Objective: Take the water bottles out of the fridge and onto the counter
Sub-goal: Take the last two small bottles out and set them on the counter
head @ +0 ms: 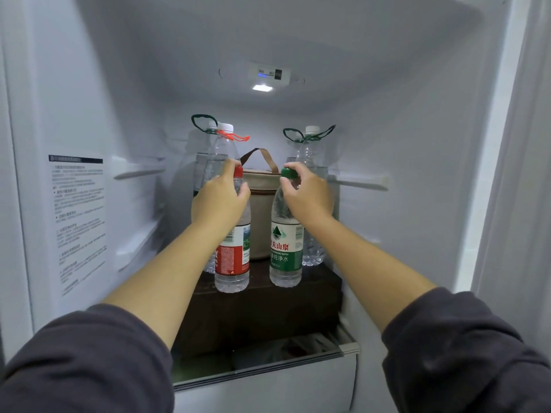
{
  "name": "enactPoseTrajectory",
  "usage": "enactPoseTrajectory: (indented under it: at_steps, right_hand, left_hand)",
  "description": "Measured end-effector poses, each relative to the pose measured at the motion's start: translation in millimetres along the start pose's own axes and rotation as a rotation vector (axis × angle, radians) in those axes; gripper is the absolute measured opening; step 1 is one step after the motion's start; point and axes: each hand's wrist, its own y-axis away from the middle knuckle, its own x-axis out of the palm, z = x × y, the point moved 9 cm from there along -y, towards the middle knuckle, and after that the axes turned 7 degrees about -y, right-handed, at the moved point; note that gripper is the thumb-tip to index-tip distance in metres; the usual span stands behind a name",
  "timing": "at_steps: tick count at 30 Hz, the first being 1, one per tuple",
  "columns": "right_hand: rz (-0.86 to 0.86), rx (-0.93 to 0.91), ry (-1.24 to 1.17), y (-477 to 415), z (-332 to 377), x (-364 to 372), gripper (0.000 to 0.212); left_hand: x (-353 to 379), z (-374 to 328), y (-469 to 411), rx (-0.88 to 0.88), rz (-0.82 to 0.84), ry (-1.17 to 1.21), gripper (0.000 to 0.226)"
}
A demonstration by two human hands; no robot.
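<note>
Inside the open fridge, a red-labelled water bottle (232, 257) with a red cap stands on a dark box. My left hand (219, 198) grips its neck just below the cap. Beside it stands a green-labelled water bottle (286, 251) with a green cap, and my right hand (307, 193) grips its neck and shoulder. Both bottles look upright, their bases at the box's top. Behind them stand larger bottles with carry loops: one with an orange loop (224, 150), one with a dark green loop at back left (200, 162), another at back right (311, 153).
A beige zip bag (261, 210) with a brown handle sits between and behind the two small bottles. The dark box (262, 311) rests on a glass shelf (268, 365) over a drawer. The fridge walls (417, 174) close in on both sides; a printed label (79, 222) is on the left wall.
</note>
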Motion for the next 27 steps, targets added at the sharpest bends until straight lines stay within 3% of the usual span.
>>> enactPoseTrajectory:
  at_steps: [4, 10, 12, 16, 22, 27]
  right_hand:
    - [0.067, 0.131, -0.169, 5.5, -16.4, 7.1, 0.046]
    - [0.177, 0.420, -0.432, 52.3, -56.1, 43.0, 0.086]
    - [0.167, 0.480, -0.469, 68.5, -70.4, 52.0, 0.080]
    - [0.169, 0.497, -0.452, 87.4, -82.8, 59.1, 0.052]
    - [0.069, 0.345, -0.461, 107.9, -56.6, 26.7, 0.046]
    - [0.071, 0.354, -0.504, 157.3, -43.2, 1.2, 0.051]
  left_hand:
    - [3.9, 5.2, 0.7, -0.024, 0.015, 0.077, 0.040]
    - [30.6, 35.6, 33.0, -0.313, 0.101, 0.459, 0.090]
    - [44.5, 47.8, 52.8, -0.411, 0.143, 0.497, 0.089]
    - [63.9, 58.1, 84.2, -0.488, 0.242, 0.426, 0.066]
    - [33.7, 41.1, 101.2, -0.411, 0.142, 0.451, 0.061]
    - [12.1, 22.6, 143.5, -0.359, 0.114, 0.498, 0.061]
